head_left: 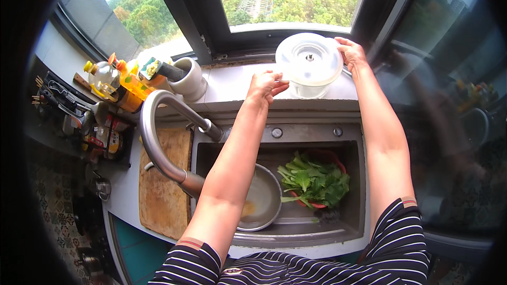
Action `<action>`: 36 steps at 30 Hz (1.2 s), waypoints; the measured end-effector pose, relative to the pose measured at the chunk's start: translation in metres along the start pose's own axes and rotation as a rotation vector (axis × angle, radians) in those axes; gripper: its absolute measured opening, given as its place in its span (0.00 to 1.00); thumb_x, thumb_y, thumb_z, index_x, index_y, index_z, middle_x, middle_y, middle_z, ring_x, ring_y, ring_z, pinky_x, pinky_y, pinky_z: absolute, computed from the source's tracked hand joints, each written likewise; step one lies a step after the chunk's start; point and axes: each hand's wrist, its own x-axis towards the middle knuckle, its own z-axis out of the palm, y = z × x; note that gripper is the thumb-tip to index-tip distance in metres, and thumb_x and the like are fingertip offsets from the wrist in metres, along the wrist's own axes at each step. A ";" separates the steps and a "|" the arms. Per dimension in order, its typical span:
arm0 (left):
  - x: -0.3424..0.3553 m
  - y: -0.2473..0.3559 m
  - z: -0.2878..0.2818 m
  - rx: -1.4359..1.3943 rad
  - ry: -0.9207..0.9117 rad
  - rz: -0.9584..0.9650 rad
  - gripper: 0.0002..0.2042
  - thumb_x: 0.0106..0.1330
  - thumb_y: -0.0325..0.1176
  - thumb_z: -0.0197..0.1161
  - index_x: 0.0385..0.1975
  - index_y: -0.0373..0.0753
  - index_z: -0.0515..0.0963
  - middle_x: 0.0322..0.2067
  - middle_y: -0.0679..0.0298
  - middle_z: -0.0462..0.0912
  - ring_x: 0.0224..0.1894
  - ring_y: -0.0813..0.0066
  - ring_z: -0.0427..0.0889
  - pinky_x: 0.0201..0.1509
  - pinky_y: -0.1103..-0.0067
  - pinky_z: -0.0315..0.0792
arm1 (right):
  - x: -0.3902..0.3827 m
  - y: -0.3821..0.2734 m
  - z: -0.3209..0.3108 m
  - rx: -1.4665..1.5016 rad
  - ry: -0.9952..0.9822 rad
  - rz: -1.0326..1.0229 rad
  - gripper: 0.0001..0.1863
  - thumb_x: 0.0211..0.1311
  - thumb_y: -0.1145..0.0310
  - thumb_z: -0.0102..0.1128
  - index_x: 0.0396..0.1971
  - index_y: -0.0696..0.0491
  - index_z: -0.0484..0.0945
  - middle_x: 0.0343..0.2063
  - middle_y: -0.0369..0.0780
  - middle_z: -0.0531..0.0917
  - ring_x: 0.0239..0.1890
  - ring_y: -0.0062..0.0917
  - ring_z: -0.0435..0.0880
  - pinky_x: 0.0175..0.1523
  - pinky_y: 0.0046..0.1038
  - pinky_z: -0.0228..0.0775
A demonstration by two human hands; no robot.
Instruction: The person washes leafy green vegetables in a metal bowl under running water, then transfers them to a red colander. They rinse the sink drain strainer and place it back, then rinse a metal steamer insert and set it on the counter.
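Observation:
On the white window ledge behind the sink stands a translucent plastic container (pixel 308 91) with a wide round lid-like top (pixel 296 60) and a small metal piece at its centre. My left hand (pixel 266 85) has its fingers closed at the container's left edge, below the rim. At the opposite side, my right hand (pixel 351 54) grips the rim, thumb and fingers bent around it. Both arms reach over the sink (pixel 274 235). In it, leafy greens (pixel 317 182) lie heaped in a red basin (pixel 342 164), beside a round metal pan (pixel 266 195) partly hidden by my left forearm.
A curved metal faucet (pixel 153 142) rises left of the sink, next to a wooden cutting board (pixel 163 190). A pale mortar (pixel 191 82) and several bottles (pixel 134 87) crowd the left ledge. Utensils (pixel 74 108) hang farther left. Window frames (pixel 211 26) bound the back; dark glass (pixel 449 142) stands at right.

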 end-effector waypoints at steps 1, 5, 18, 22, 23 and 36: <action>-0.007 -0.002 -0.006 0.002 0.004 0.009 0.09 0.59 0.26 0.57 0.36 0.30 0.70 0.32 0.55 0.76 0.32 0.66 0.80 0.37 0.75 0.79 | -0.018 -0.007 0.008 0.018 0.014 -0.032 0.17 0.46 0.84 0.57 0.39 0.59 0.77 0.31 0.40 0.81 0.31 0.22 0.81 0.37 0.20 0.74; -0.056 -0.025 -0.015 -0.033 -0.082 0.147 0.11 0.60 0.30 0.58 0.38 0.31 0.71 0.31 0.59 0.78 0.31 0.72 0.80 0.35 0.79 0.77 | -0.079 -0.015 0.006 0.166 0.077 -0.239 0.15 0.49 0.82 0.59 0.41 0.59 0.76 0.33 0.40 0.81 0.33 0.21 0.80 0.41 0.20 0.73; -0.299 -0.077 -0.113 0.178 -0.302 -0.210 0.14 0.61 0.31 0.56 0.44 0.32 0.70 0.38 0.62 0.76 0.38 0.78 0.78 0.38 0.82 0.76 | -0.442 0.008 -0.012 -0.020 0.276 0.023 0.17 0.51 0.81 0.56 0.44 0.59 0.75 0.28 0.34 0.79 0.31 0.14 0.75 0.39 0.16 0.68; -0.335 -0.093 -0.149 0.275 -0.400 -0.323 0.13 0.60 0.31 0.58 0.42 0.31 0.70 0.34 0.61 0.78 0.33 0.78 0.79 0.37 0.82 0.76 | -0.536 0.023 -0.008 0.009 0.351 0.182 0.20 0.52 0.78 0.59 0.47 0.60 0.72 0.32 0.36 0.78 0.34 0.15 0.75 0.45 0.17 0.67; -0.345 -0.098 -0.166 0.259 -0.419 -0.363 0.13 0.60 0.31 0.58 0.42 0.32 0.71 0.34 0.62 0.78 0.34 0.77 0.79 0.37 0.82 0.75 | -0.560 0.029 0.004 -0.020 0.378 0.188 0.22 0.51 0.77 0.60 0.48 0.60 0.71 0.35 0.37 0.78 0.37 0.17 0.75 0.46 0.19 0.67; -0.442 -0.089 -0.321 0.066 -0.302 -0.344 0.09 0.60 0.32 0.57 0.37 0.36 0.73 0.28 0.68 0.76 0.28 0.82 0.75 0.32 0.85 0.71 | -0.652 0.045 0.089 -0.088 -0.002 0.500 0.25 0.46 0.76 0.62 0.48 0.57 0.68 0.36 0.37 0.78 0.37 0.17 0.78 0.36 0.13 0.73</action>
